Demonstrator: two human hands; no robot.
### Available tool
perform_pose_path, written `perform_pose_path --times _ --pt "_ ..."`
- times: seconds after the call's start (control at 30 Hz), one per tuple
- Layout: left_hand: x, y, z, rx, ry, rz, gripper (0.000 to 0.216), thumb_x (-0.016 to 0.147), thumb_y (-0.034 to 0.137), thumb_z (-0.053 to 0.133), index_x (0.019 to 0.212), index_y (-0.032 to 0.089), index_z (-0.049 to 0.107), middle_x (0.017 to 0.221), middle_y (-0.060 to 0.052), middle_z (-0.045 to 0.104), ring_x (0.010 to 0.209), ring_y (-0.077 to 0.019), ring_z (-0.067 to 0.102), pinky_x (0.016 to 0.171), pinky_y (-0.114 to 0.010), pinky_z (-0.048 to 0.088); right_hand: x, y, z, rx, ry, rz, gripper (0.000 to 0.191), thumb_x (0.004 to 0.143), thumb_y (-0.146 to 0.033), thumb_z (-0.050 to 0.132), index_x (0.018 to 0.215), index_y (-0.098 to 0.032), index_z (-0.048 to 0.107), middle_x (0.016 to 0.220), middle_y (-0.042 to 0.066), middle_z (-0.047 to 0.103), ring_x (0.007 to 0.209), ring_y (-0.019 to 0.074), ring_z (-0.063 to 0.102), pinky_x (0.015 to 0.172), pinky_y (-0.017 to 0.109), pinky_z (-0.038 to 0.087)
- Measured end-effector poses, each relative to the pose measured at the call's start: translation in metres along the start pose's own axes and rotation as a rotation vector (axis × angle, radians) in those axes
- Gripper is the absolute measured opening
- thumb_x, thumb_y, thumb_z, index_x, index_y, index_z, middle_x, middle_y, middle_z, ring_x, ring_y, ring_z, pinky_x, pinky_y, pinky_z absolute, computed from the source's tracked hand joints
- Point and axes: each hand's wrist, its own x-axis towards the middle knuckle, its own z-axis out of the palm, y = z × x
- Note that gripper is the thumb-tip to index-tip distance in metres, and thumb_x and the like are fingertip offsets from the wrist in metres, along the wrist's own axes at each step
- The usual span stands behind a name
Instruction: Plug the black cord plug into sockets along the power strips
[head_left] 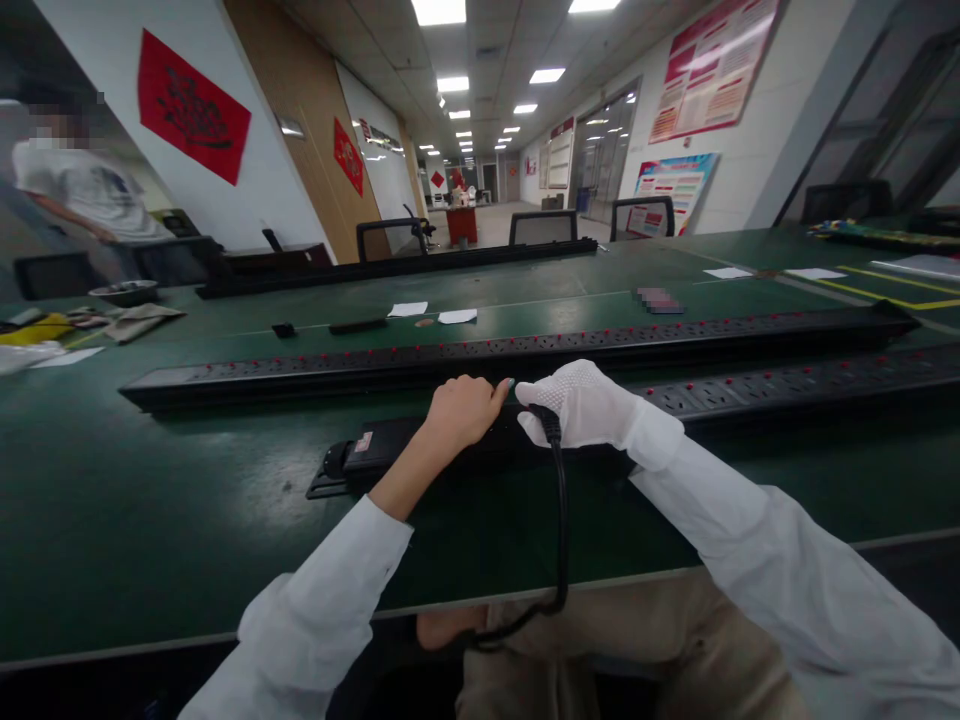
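Note:
In the head view, my bare left hand [461, 412] is closed over the nearer black power strip [757, 390], fingers curled over its far side and thumb pointing right. My right hand [592, 400], in a white dotted glove, grips a black power plug [550, 424] just above the same strip. From the plug a thick black cable [562, 520] hangs over the table's front edge towards my lap. The plug's front end is hidden by the glove, so I cannot tell whether it sits in a socket. A bracket [330, 472] is at the strip's left end.
Behind lies a second long power strip [405, 362] with red switches, and farther back a black bar [420, 264]. White paper slips [457, 316] and a small black piece [283, 330] lie on the green table [187, 540]. A person [90, 190] stands far left.

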Motion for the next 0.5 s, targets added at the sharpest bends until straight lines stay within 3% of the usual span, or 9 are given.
perform_pose_path --times 0.5 --pt "0.012 -0.011 0.005 -0.046 0.051 0.167 0.058 0.087 0.048 0.016 0.087 0.019 0.067 0.087 -0.010 0.066 0.084 -0.0236 0.061 0.074 -0.034 0.045 0.000 0.001 0.003 -0.037 0.026 0.063 0.025 0.079 -0.036 0.036 0.075 -0.019 0.054 0.060 0.000 0.060 0.052 0.0102 0.049 0.054 0.022 0.025"
